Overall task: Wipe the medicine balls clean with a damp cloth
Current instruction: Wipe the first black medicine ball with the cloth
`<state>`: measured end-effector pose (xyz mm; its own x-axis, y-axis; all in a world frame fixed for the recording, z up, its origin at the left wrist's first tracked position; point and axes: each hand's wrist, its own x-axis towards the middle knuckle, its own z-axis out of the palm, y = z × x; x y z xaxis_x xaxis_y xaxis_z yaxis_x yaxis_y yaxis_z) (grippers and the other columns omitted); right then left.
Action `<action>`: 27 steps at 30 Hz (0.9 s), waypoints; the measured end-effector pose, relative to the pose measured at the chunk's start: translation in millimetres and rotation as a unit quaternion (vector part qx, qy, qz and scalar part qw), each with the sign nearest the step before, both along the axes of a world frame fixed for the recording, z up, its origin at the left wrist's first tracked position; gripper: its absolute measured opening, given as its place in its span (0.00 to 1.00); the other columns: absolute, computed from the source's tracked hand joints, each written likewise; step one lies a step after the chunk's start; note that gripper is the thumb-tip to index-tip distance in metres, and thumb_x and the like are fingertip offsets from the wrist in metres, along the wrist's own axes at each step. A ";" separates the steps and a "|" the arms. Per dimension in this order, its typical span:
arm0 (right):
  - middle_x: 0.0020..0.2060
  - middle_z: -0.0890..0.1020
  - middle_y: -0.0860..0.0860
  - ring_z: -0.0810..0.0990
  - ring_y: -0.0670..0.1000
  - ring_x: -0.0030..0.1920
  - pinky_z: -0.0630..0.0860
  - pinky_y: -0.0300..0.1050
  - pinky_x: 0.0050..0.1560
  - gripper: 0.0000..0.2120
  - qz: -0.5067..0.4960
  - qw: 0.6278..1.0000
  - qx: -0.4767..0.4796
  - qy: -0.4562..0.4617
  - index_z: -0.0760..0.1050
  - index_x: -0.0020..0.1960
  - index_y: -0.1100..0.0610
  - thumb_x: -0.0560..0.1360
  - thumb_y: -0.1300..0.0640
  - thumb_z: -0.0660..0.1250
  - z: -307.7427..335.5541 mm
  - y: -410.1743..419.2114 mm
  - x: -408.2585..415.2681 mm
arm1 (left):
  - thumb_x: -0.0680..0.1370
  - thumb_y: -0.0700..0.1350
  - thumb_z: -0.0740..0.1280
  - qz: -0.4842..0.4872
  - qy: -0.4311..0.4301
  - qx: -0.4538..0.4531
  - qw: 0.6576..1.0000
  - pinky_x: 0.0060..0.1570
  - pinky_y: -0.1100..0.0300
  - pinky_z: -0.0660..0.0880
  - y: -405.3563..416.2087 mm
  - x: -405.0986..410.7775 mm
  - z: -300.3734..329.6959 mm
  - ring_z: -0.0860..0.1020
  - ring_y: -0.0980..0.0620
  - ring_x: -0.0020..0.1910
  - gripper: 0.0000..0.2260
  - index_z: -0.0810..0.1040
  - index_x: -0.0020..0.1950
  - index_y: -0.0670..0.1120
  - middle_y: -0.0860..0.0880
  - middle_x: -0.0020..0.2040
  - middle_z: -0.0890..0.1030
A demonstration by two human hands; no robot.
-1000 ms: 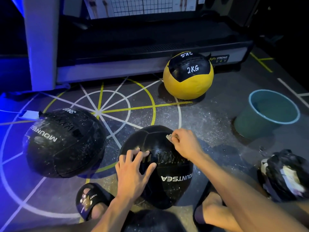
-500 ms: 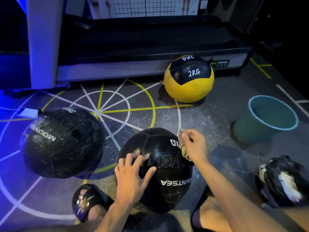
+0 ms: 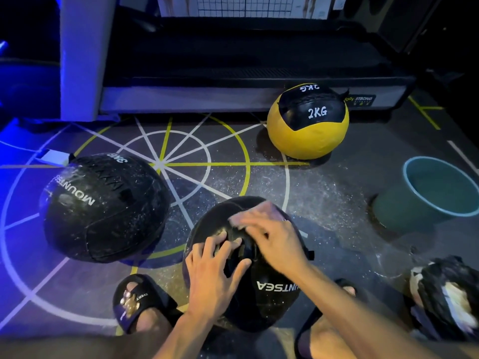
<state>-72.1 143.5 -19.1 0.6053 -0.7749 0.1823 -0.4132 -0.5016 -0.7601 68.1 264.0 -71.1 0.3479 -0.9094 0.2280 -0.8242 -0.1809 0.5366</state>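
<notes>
Right hand (image 3: 276, 242) presses cloth (image 3: 255, 212) flat atop black ball (image 3: 274, 294); left hand (image 3: 212, 273) splayed.

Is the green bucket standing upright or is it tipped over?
Upright. The green bucket stands on the floor with its round opening facing up. Whether it holds water, I cannot tell.
</notes>
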 end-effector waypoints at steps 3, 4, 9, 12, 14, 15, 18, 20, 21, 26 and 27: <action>0.56 0.84 0.45 0.81 0.42 0.54 0.72 0.41 0.69 0.12 0.175 0.983 -0.023 0.050 0.83 0.63 0.48 0.83 0.57 0.66 10.4 -15.4 10.6 | 0.77 0.67 0.65 -0.005 -0.014 0.007 1.000 0.52 0.49 0.71 2.3 5.3 -1.6 0.70 0.51 0.54 0.17 0.76 0.61 0.60 0.57 0.59 0.72; 0.55 0.84 0.45 0.81 0.39 0.48 0.77 0.43 0.64 0.12 0.128 0.989 -0.028 0.065 0.82 0.63 0.48 0.83 0.57 0.66 5.6 -34.8 9.2 | 0.77 0.67 0.65 -0.007 -0.003 0.007 1.000 0.53 0.50 0.70 3.2 4.5 -1.2 0.70 0.52 0.55 0.17 0.76 0.62 0.62 0.58 0.61 0.72; 0.52 0.84 0.42 0.77 0.33 0.52 0.72 0.33 0.62 0.10 0.024 0.995 0.015 0.096 0.85 0.58 0.47 0.82 0.55 0.66 4.2 -53.2 36.7 | 0.77 0.69 0.63 -0.015 0.004 0.008 1.000 0.55 0.52 0.67 -0.2 -0.4 0.5 0.69 0.53 0.57 0.16 0.76 0.60 0.63 0.59 0.63 0.72; 0.49 0.79 0.42 0.77 0.40 0.55 0.72 0.40 0.63 0.10 0.204 0.971 -0.006 0.126 0.84 0.58 0.46 0.83 0.52 0.65 7.5 -21.4 58.3 | 0.78 0.68 0.62 -0.009 -0.004 0.001 1.000 0.52 0.51 0.69 5.1 6.4 -3.3 0.69 0.51 0.55 0.16 0.76 0.58 0.61 0.57 0.60 0.72; 0.50 0.83 0.44 0.81 0.43 0.48 0.78 0.44 0.57 0.11 0.130 0.981 0.018 0.141 0.83 0.59 0.44 0.83 0.52 0.64 4.0 -47.0 52.8 | 0.78 0.70 0.62 -0.021 0.014 0.001 1.000 0.55 0.51 0.68 8.3 8.6 -3.4 0.69 0.53 0.57 0.17 0.76 0.62 0.63 0.59 0.63 0.72; 0.50 0.84 0.44 0.81 0.42 0.45 0.79 0.46 0.56 0.11 0.062 0.987 0.038 0.144 0.82 0.60 0.44 0.83 0.53 0.64 2.2 -63.2 48.2 | 0.78 0.70 0.62 -0.024 0.021 0.002 0.999 0.56 0.51 0.68 8.1 9.2 -2.7 0.69 0.53 0.58 0.18 0.76 0.63 0.64 0.60 0.64 0.71; 0.53 0.85 0.43 0.78 0.35 0.45 0.78 0.43 0.59 0.11 -0.045 0.991 0.066 0.106 0.83 0.60 0.45 0.83 0.54 0.64 2.8 -73.2 40.7 | 0.78 0.71 0.62 -0.020 0.025 0.007 0.999 0.57 0.51 0.67 7.2 11.4 -1.5 0.69 0.55 0.59 0.19 0.77 0.63 0.64 0.61 0.65 0.71; 0.55 0.84 0.39 0.78 0.31 0.47 0.74 0.33 0.58 0.11 0.018 0.995 0.044 0.084 0.83 0.59 0.43 0.83 0.55 0.65 9.6 -43.3 36.0 | 0.77 0.71 0.63 -0.024 0.042 0.006 0.999 0.56 0.52 0.67 9.4 18.9 -1.0 0.69 0.55 0.59 0.19 0.78 0.62 0.64 0.62 0.64 0.71; 0.56 0.84 0.38 0.79 0.32 0.50 0.73 0.31 0.58 0.11 0.054 0.995 0.031 0.077 0.83 0.59 0.44 0.82 0.54 0.66 11.6 -31.1 28.9 | 0.77 0.71 0.63 -0.022 0.054 0.005 0.998 0.56 0.52 0.66 9.5 25.2 -1.1 0.69 0.55 0.58 0.19 0.78 0.61 0.63 0.62 0.64 0.71; 0.54 0.85 0.37 0.83 0.40 0.57 0.77 0.37 0.62 0.12 -0.019 0.994 0.106 0.018 0.84 0.57 0.45 0.82 0.59 0.67 -7.8 -35.2 -37.0 | 0.76 0.70 0.63 0.014 0.108 0.015 0.994 0.58 0.49 0.67 4.3 63.8 0.8 0.69 0.55 0.61 0.21 0.77 0.64 0.62 0.60 0.66 0.72; 0.50 0.86 0.37 0.84 0.40 0.54 0.79 0.41 0.59 0.12 -0.072 0.991 0.114 0.014 0.84 0.55 0.44 0.81 0.60 0.67 -17.7 -33.4 -50.4 | 0.75 0.71 0.62 0.017 0.114 0.025 0.993 0.59 0.48 0.68 -0.1 72.5 1.9 0.69 0.54 0.61 0.23 0.77 0.65 0.62 0.59 0.65 0.73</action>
<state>-122.4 110.1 -36.8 0.4873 -0.8730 -0.0222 -0.4903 -0.2525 -0.8341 140.6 263.9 -69.2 0.4168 -0.9041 0.0938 -0.6747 -0.2386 0.6985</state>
